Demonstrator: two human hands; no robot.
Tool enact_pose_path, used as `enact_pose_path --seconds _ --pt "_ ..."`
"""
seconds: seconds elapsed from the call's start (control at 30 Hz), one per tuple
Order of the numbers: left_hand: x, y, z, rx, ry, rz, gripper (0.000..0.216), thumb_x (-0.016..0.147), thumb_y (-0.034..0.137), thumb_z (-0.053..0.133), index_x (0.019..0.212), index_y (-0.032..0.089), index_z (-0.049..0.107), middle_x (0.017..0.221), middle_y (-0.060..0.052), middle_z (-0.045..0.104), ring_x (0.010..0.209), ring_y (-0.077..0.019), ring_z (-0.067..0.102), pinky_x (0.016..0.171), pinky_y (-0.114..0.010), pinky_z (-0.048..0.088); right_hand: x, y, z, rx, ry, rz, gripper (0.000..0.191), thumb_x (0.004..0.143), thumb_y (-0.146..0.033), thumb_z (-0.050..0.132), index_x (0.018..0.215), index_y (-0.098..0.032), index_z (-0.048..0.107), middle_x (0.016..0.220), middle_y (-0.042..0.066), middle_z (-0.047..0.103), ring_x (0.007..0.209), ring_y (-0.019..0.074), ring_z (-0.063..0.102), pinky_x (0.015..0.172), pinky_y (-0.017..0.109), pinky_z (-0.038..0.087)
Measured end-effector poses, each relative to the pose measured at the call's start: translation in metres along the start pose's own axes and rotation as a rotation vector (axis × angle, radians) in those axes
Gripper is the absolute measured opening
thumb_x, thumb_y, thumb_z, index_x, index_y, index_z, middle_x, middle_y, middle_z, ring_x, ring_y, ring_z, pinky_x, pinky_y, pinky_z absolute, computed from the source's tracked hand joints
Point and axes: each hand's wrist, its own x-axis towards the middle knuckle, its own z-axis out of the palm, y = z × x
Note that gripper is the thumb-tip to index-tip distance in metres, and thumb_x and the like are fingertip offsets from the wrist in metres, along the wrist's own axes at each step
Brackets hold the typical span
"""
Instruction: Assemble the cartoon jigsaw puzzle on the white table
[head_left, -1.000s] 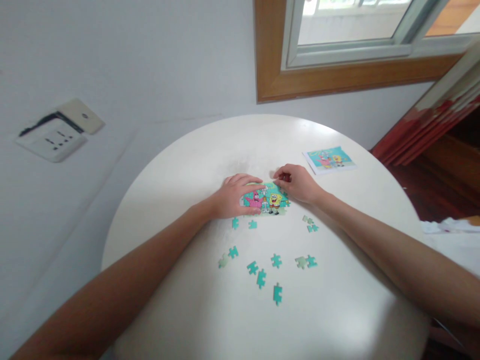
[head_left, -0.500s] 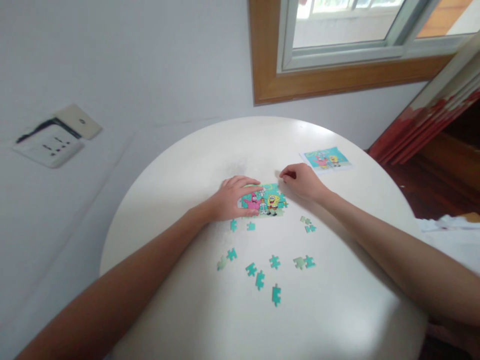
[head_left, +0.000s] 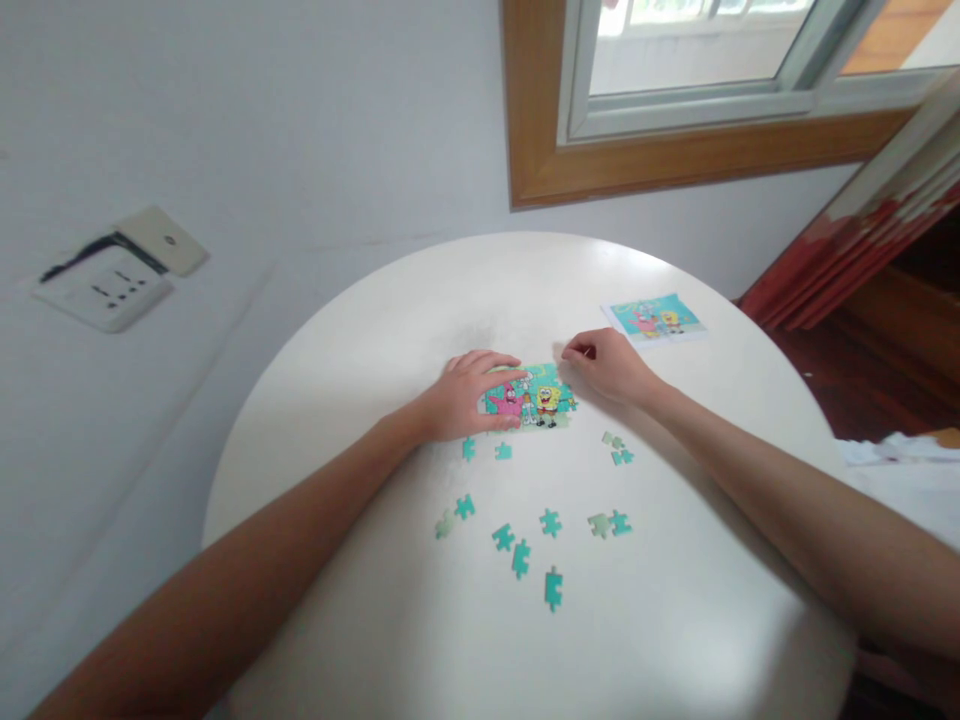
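A partly joined jigsaw puzzle [head_left: 546, 400] lies on the white table, showing a pink starfish figure and a yellow sponge figure on turquoise. My left hand [head_left: 469, 395] rests over its left end, fingers and thumb spread along the upper and lower sides, covering part of the picture. At the puzzle's upper right corner is my right hand [head_left: 604, 362], its thumb and fingertips pinched together. What lies between those fingertips is too small and hidden to make out. Loose turquoise puzzle pieces [head_left: 550, 522] are scattered nearer to me, with a few pieces [head_left: 618, 448] right of the puzzle.
A printed picture card [head_left: 658, 318] with the same figures lies at the far right of the round table [head_left: 390, 620]. Behind are a wall with a socket [head_left: 109, 290] and a wood-framed window [head_left: 675, 160]. A red and white curtain [head_left: 817, 245] hangs at right.
The view has shifted very slightly. Both hands keep nearly the same places at the puzzle, and the loose pieces lie as before.
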Motion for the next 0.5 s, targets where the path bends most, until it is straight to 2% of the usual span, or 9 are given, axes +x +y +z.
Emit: enact_pose_path --seconds 0.5 --pt "0.0003 -0.004 0.0031 0.009 0.014 0.015 0.065 0.086 0.061 0.064 0.142 0.03 0.054 0.148 -0.01 0.05 0.136 -0.0319 0.043 0.113 -0.051 0.029 -0.0006 0.0009 0.0021 -0.057 -0.016 -0.001 0.025 0.085 -0.028 0.054 0.082 -0.016 0.075 0.077 0.009 0.073 0.065 0.0173 0.058 0.062 0.032 0.039"
